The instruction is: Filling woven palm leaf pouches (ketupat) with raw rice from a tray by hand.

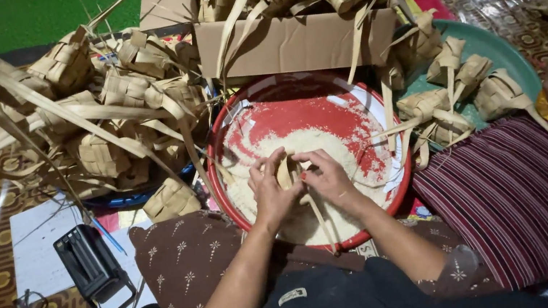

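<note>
While both hands meet over the red basin (235,132) of rice (306,171), my left hand (269,191) and right hand (326,181) close their fingers around a woven palm-leaf pouch (285,173) held between them, just above the rice near the basin's near rim, its leaf strips trailing toward me.

Both forearms reached forward and angled inward, bare to the elbows. The left hand (271,192) and right hand (326,181) met, fingers curled, fingertips pinching together.
</note>
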